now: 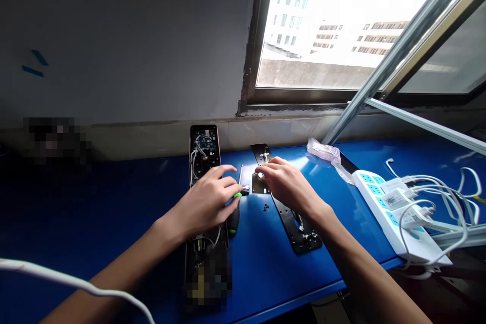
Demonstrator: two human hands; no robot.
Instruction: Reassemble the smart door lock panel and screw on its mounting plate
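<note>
On the blue worktop (250, 258), a small rectangular plate (260, 186) sits roughly midway between the far and near edges, beside the long black panel (285, 215). The right hand (284, 182) bends over its top, fingers bunched together at the plate's upper edge; whether they are clamped on it or only touching, I cannot tell, since the hand hides the contact. The plate looks thin and stiff, probably light, and its flat face may be slick; pinching it by opposite edges, clear of the holes, should serve best.

The left hand (212, 195) reaches across the long open housing (204, 154), its index finger held apart from the others. A short silver-ended piece (245, 189) shows at its fingertips, but I cannot tell whether they grip it. Just below lies a screwdriver (234, 218) with a black-and-green handle, which offers the surest hold.

The housing stretches from the far edge toward the near edge. It seems rigid and likely the heaviest thing here, best taken by its side walls; the circuit board (205, 143) and white wires (193, 163) inside look fragile and should not be used as handholds. The panel, also stiff, invites a hold along its rims. The tiny dark screws (266, 207) between the housing and the panel would be fiddly and roll easily.
</note>
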